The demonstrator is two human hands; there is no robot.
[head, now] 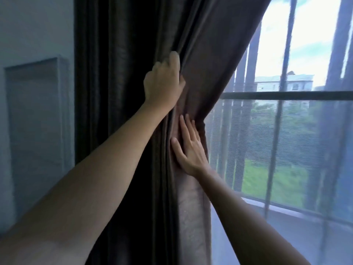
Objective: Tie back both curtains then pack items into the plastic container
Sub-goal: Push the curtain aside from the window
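The curtain point(200, 44) is showing dark brown around my left hand point(164, 83), going near black in the folds to that hand's left. Below my right hand point(191, 150) it is looking paler, a mottled brown. Right of both hands the window bars point(286, 95) are reading dark grey, the screen point(257, 131) is showing a fine mesh grid, and the grass point(286, 180) is glowing green. Far left of my left hand, the wall point(28, 25) is looking pale blue-grey.

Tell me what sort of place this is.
Most likely a room in a home. A long dark curtain hangs beside a barred, screened window, and outside lie a lawn and a neighbouring house.
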